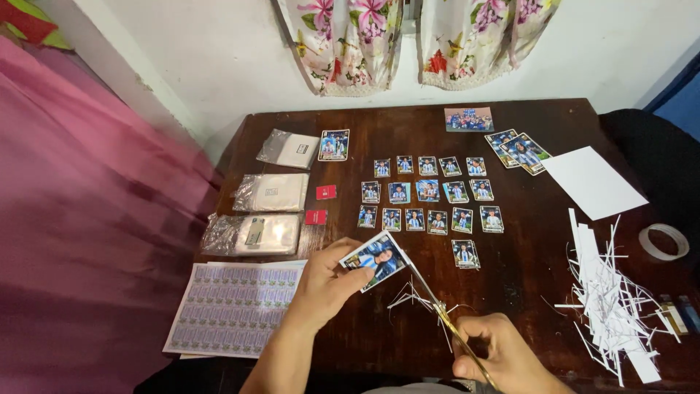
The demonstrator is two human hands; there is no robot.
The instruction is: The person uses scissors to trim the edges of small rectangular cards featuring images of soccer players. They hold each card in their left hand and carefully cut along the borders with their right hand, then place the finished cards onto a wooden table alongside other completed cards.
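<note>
Head view: the left hand (326, 281) pinches a photo card (376, 259) by its lower left corner, grip closed on it, holding it tilted just above the tabletop (539, 255). The right hand (503, 354) has its fingers through the handles of gold scissors (430, 299), grip closed on them; the blades run up along the card's right edge and appear to be trimming its white border.

Judging by how things lie, the trimming is well along. Three rows of small cards (430, 193) lie neatly face up in the middle of the tabletop, with one more small stack (465, 254) just below the bottom row. A few thin slivers (415, 298) lie under the scissors, and a large heap of white paper strips (612, 306) sits well to the right, which speaks of many cuts done.

What may be left: two larger cards (519, 149) near the far right, one card (334, 144) at the far left, and a wide photo (469, 119) by the back edge; whether these are trimmed I cannot tell. An uncut printed sheet (233, 306) lies at the left near edge, beside three plastic sleeves (270, 193). A white sheet (594, 182) and a tape roll (663, 241) lie to the right.
</note>
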